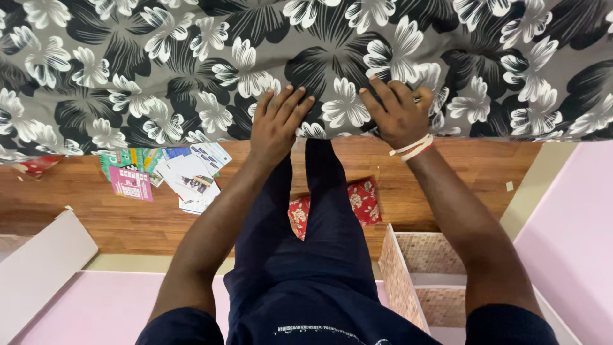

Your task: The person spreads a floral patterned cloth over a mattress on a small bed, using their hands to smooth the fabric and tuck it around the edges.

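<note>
floral bedsheet (pixel 159 70) spread over bed, edge at person's knees | left hand (pixel 276 121) flat, open on edge | right hand (pixel 401 114) pressing, fingers curled into cloth, grip unclear | likely soft, light, wrinkles easily; take at hem | papers (pixel 185 172) on wooden floor (pixel 115 220)

This looks like a bedroom in a home. A grey sheet with black and white flowers (pixel 159 70) covers a bed across the top of the frame, above a wooden floor (pixel 115 220). Papers (pixel 182 176) lie scattered at centre left, and pink walls (pixel 568 236) show at lower right.
</note>
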